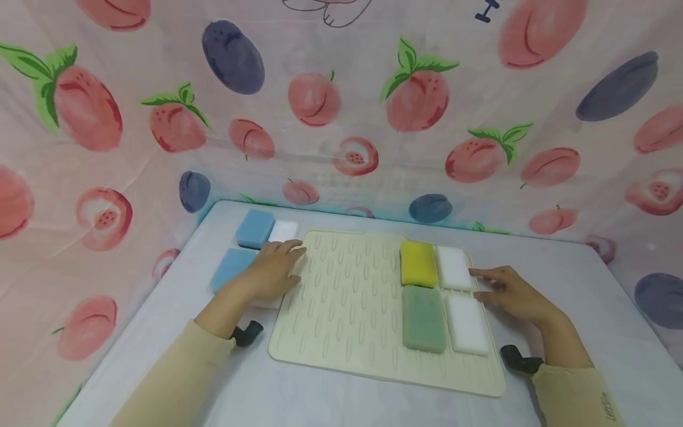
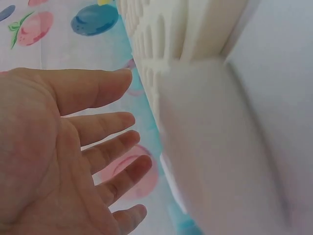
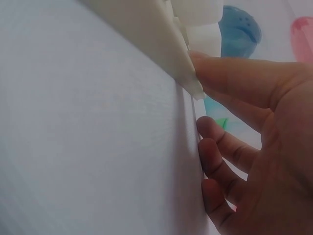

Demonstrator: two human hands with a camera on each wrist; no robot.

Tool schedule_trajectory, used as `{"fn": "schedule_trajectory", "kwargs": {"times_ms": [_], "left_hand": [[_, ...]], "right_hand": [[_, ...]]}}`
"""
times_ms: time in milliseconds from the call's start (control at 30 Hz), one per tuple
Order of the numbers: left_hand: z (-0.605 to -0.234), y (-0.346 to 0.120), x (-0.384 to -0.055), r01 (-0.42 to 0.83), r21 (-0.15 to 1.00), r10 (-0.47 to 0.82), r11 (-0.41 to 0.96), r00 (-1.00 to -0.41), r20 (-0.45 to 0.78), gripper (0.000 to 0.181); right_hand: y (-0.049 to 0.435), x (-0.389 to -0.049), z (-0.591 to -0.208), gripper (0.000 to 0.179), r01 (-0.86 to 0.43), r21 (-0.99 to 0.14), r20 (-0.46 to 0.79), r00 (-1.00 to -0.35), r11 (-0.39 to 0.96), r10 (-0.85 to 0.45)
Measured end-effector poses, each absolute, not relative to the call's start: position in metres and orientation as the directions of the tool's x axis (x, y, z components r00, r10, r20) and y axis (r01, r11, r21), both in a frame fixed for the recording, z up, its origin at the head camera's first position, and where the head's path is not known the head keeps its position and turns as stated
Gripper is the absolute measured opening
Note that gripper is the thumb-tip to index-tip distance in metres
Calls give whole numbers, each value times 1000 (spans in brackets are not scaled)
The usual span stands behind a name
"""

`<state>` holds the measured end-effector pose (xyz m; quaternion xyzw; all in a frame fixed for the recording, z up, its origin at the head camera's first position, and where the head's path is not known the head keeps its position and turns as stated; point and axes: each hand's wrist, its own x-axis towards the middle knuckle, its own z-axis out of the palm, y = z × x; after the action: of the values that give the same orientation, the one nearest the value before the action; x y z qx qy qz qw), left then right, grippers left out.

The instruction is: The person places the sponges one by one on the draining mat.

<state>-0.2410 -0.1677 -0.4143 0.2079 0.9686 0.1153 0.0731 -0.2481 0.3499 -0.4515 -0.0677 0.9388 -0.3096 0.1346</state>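
A cream ribbed drying mat (image 1: 341,296) lies on the table between the hands. On its right part sit a yellow sponge (image 1: 418,263), a green sponge (image 1: 424,319), and two white sponges, one upper (image 1: 454,268) and one lower (image 1: 467,324). My left hand (image 1: 272,270) hovers over the mat's left edge with fingers spread and nothing in its palm. Beneath it is a white sponge (image 2: 215,147), mostly hidden in the head view. At the mat's right edge, my right hand (image 1: 514,293) reaches in, index finger and thumb tips beside the white sponges, other fingers loosely bent.
Left of the mat lie two blue sponges, one at the back (image 1: 255,229) and one nearer (image 1: 233,268). Another white sponge (image 1: 285,230) is beside the back blue one. A fruit-print cloth (image 1: 341,118) hangs behind the white table (image 1: 331,397).
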Motion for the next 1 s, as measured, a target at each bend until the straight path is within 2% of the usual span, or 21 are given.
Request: {"fn": "schedule_trajectory", "kwargs": {"times_ms": [200, 467, 1000], "left_hand": [[-404, -173, -254, 382, 211, 406, 900, -910, -81, 66], [-398, -182, -271, 361, 166, 383, 918, -915, -129, 69], [-393, -184, -298, 294, 159, 325, 943, -918, -226, 83]], "right_hand": [[350, -249, -451, 67, -41, -592, -213, -955, 805, -205], [349, -248, -451, 66, -48, -590, -206, -956, 806, -208], [352, -248, -456, 64, -50, -622, -191, -958, 782, -213]]}}
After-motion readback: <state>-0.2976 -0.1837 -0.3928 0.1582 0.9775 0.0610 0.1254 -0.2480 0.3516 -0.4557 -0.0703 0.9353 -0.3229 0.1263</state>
